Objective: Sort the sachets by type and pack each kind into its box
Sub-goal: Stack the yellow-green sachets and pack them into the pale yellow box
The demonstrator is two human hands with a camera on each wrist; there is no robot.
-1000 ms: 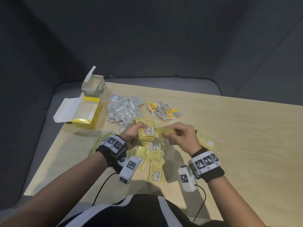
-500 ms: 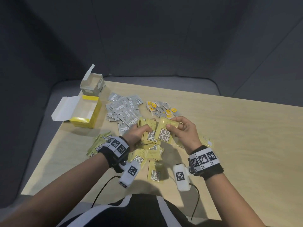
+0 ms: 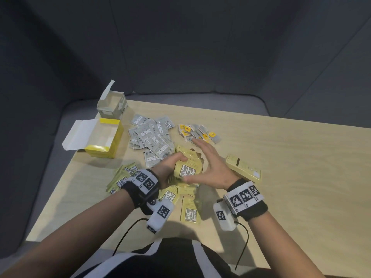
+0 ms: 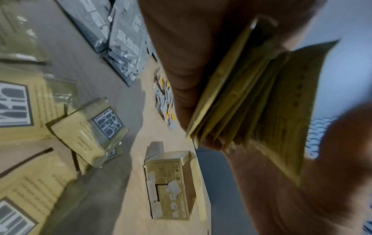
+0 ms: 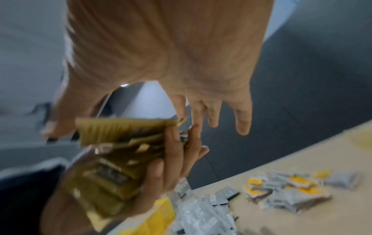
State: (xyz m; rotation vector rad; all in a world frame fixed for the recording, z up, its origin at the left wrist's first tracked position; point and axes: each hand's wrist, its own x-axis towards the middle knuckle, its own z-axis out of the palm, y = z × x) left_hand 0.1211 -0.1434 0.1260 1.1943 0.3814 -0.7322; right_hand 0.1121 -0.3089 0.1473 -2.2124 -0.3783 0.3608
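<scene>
From the head view, the sorting looks nearly done but the packing has hardly begun. Your left hand (image 3: 170,167) has its fingers curled around a stack of pale yellow sachets (image 3: 185,167), held just above the loose yellow sachets (image 3: 188,210) on the table (image 3: 291,177). Your right hand (image 3: 210,165) is flat, fingers straight and spread, its thumb side against that stack (it seems to be squaring the edges). Behind the stack lies the pile of grey sachets (image 3: 152,137), and to the right of this pile, well apart, is the small heap of grey-and-yellow sachets (image 3: 198,132). More pale yellow sachets (image 3: 122,177) lie left of the stack. The bright yellow box (image 3: 104,139) and the grey box (image 3: 112,105) stand open far left of the stack, and I see nothing in them. The pale box (image 3: 244,168) lies right of the stack.

From the left wrist view, the stack (image 4: 251,98) is clamped between your fingers (image 4: 181,52) and thumb (image 4: 332,159). The pale box (image 4: 169,184) lies on its side beyond it; whether anything is inside I cannot tell.

From the right wrist view, your right palm (image 5: 161,47) is open and holds nothing; the stack (image 5: 120,152) is below it, and both grey heaps remain on the table beyond.

So I judge three kinds are separated; all three wait for boxing.
</scene>
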